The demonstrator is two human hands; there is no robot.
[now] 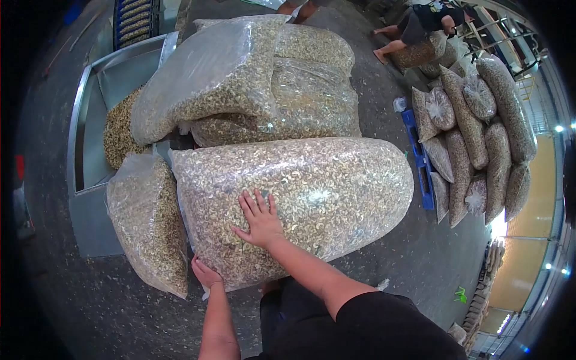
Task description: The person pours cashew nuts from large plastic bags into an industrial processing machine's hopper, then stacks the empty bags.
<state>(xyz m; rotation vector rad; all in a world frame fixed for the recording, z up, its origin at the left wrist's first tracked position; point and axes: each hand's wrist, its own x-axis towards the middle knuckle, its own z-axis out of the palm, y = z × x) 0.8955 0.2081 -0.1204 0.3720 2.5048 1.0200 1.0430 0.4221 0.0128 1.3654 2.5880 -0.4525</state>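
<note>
A large clear plastic bag of cashew nuts [348, 186] lies on its side right in front of me. My right hand [262, 223] rests flat on its upper face, fingers spread. At the bag's near left corner, my left hand [207, 273] touches the end with its fingers stretched along the plastic; part of its palm side is hidden. A smaller clear bag of nuts [147, 228] leans just left of that hand. Behind the large bag, more filled bags [318, 90] are piled, and one slumped bag [216, 78] lies over them toward the bin.
A metal bin [90, 120] holding loose nuts [123, 129] stands at the left, below a ridged conveyor [134, 21]. Stacked full bags [474, 132] stand on a blue pallet [421, 159] at the right. Another person [423, 27] bends over bags at the upper right.
</note>
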